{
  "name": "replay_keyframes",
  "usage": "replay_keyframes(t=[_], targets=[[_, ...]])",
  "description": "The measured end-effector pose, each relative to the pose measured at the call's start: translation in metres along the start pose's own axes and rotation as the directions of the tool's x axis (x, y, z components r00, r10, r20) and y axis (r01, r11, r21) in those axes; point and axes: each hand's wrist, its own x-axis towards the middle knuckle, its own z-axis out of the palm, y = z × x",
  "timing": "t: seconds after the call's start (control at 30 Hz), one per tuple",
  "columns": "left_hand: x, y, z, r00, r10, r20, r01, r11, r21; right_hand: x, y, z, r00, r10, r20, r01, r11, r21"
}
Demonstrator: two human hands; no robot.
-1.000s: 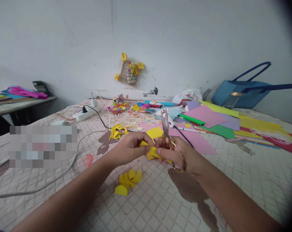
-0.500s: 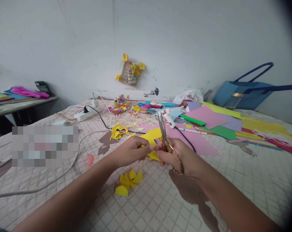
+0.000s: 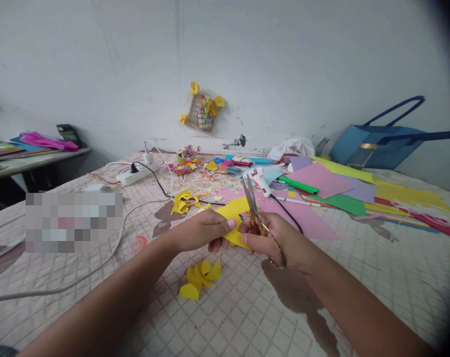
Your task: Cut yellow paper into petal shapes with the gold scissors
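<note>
A sheet of yellow paper (image 3: 234, 210) is stretched between my two hands above the table. My left hand (image 3: 206, 230) is closed on its left edge, thumb on top. My right hand (image 3: 271, 238) pinches the paper's right side with thumb and fingers. That same hand also carries gold-handled scissors (image 3: 251, 198), their blades pointing up and away, slightly apart and off the paper. Below the hands, on the cloth, lies a small heap of cut yellow paper pieces (image 3: 200, 275), some with rounded edges.
Yellow scraps (image 3: 183, 202) lie beyond my left hand. A white glue gun (image 3: 261, 182) rests on pink paper (image 3: 306, 218). Coloured sheets (image 3: 321, 179) and a blue bag (image 3: 377, 146) are at the right. A power strip (image 3: 137, 174) and cables (image 3: 122, 233) run along the left.
My left thumb has straightened and shifted slightly on the yellow paper, which now lies flatter and shows more surface. The scissors stay in my right hand, and the view has shifted slightly.
</note>
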Motion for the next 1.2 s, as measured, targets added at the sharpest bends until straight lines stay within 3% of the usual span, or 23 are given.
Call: replay_keyframes(t=[0.43, 1.2], targets=[[0.0002, 0.0004, -0.0015, 0.998, -0.036, 0.042, 0.034, 0.999, 0.041, 0.0002, 0.003, -0.0002, 0.999, 0.024, 0.049, -0.025, 0.999, 0.023], [-0.0015, 0.0041, -0.0046, 0.996, 0.043, 0.074, -0.052, 0.991, 0.121, -0.001, 0.0012, -0.0008, 0.998, -0.002, 0.056, 0.001, 1.0, 0.017]])
